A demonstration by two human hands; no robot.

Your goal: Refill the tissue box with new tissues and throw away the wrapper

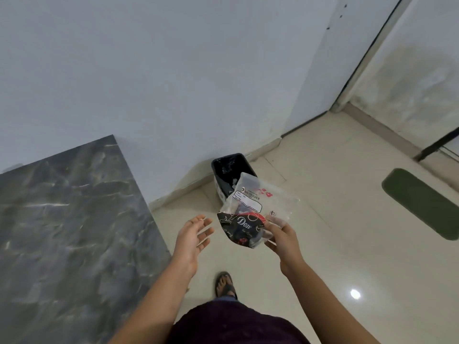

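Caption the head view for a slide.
Right hand carries empty wrapper toward black bin; left hand open.

Single head-worn wide-angle view, looking forward and steeply down from standing height. Close on the left hand [192,240] and right hand [283,238]; farther off, the black bin [224,167] against the wall [161,70].

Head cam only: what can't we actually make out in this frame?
- Bin contents: head view, dark liner, and the wrapper covers its near part.
- Wrapper's small print: too small; only large lettering reads.
- Right hand fingertips: behind the wrapper, so the grip is partly hidden.
- Tissue box: not in view.
- Tabletop: cut by left and bottom edges.
- Left hand: open, empty.
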